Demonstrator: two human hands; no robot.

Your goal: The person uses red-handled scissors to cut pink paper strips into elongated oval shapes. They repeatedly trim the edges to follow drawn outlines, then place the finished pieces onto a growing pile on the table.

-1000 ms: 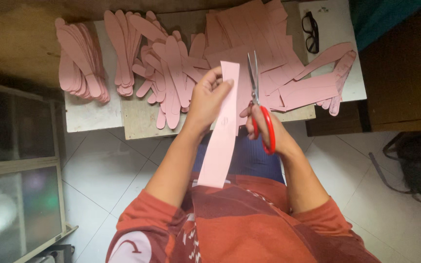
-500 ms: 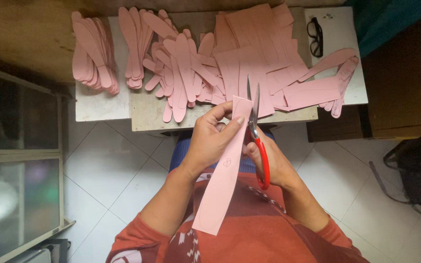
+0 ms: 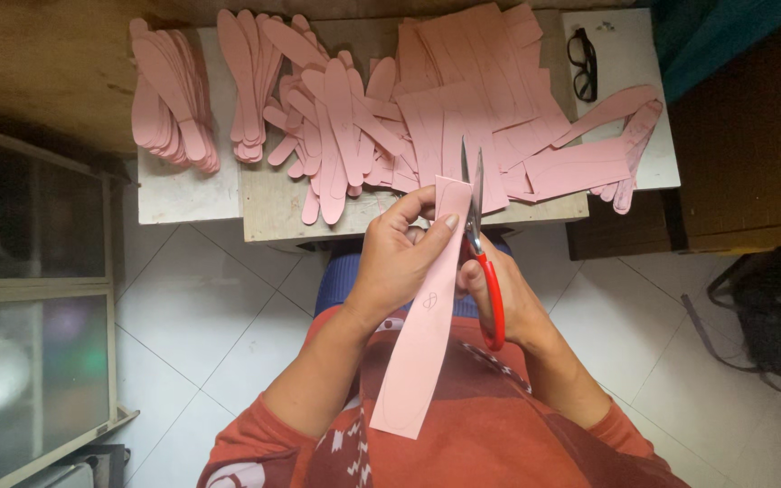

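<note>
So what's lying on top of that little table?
The table holds stacks of pink cut-out shapes, uncut pink sheets and black glasses. The heaps cover most of its top, so anything beneath them is hidden.

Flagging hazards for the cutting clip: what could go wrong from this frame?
1. The left hand pinches the long pink paper strip right beside the blades of the red-handled scissors, so a thumb or fingertip could get nicked.
2. The strip's lower end hangs unsupported over the lap; it may flex and pull the cut off line.
3. The right hand works close to the loose pink cut-outs at the table edge and could knock some off.
</note>
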